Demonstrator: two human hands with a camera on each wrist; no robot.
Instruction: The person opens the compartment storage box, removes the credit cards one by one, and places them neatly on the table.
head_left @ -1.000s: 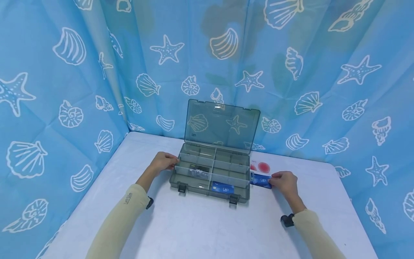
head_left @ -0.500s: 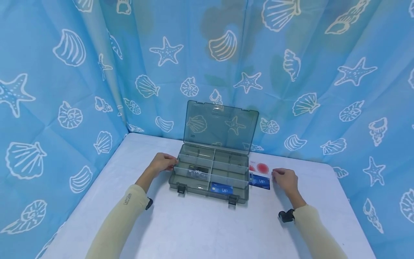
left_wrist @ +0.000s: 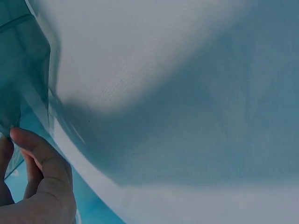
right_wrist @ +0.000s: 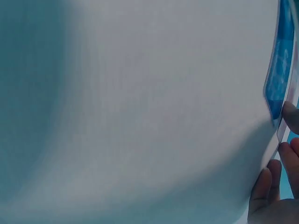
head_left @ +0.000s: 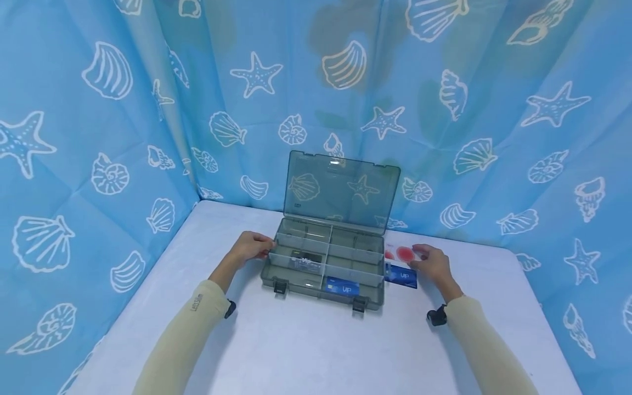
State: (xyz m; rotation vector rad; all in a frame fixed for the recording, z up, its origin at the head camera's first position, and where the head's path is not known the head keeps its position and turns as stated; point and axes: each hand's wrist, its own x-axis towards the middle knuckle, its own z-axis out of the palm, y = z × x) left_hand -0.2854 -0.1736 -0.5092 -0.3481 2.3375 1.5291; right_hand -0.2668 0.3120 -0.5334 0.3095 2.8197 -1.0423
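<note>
A grey translucent compartment box stands on the white table with its lid raised. My left hand pinches its left edge between thumb and fingers, also in the left wrist view. Inside lie a black VIP card at left and a blue VIP card at front right. On the right, outside the box, is another blue VIP card. Just behind it lies a white card with red circles; my right hand pinches its right end, thumb nearest the blue card.
Blue curtains with shell and starfish prints hang behind and beside the table. Two black latches project from the box's front wall. Clear dividers split the box into several compartments.
My right hand has let go of the blue VIP card at the box's right and moved back to the white card behind it. The left hand keeps its place on the box.
</note>
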